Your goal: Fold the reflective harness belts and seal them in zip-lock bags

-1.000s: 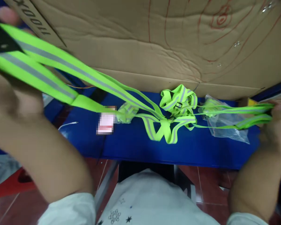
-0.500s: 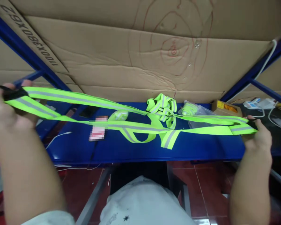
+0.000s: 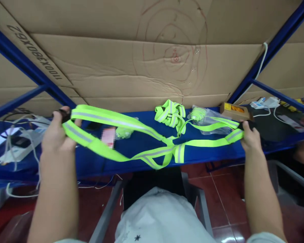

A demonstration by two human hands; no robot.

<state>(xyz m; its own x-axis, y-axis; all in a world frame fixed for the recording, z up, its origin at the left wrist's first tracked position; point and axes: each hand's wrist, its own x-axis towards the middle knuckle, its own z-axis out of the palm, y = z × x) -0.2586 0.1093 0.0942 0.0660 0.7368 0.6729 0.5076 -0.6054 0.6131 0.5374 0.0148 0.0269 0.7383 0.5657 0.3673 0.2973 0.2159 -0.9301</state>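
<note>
A neon-yellow reflective strap harness (image 3: 152,152) with grey stripes hangs stretched between my two hands above the blue shelf (image 3: 207,153). My left hand (image 3: 57,130) is closed on its left end, where a black piece shows at the fingers. My right hand (image 3: 250,136) is closed on its right end. The straps cross and sag in the middle. Behind it on the shelf lie a bundled harness of the same kind (image 3: 170,113) and a clear plastic bag (image 3: 205,116) with another folded one inside.
A cardboard sheet (image 3: 142,57) backs the shelf between blue frame bars (image 3: 268,50). A small brown box (image 3: 234,110) sits at the right, with white cables and chargers (image 3: 266,103) beyond. Cables and devices (image 3: 17,141) lie at the left. Red floor tiles show below.
Both hands came down and moved inward with the harness, so the straps hang slacker and lower. The view tilted up, showing more of the shelf frame and both sides.
</note>
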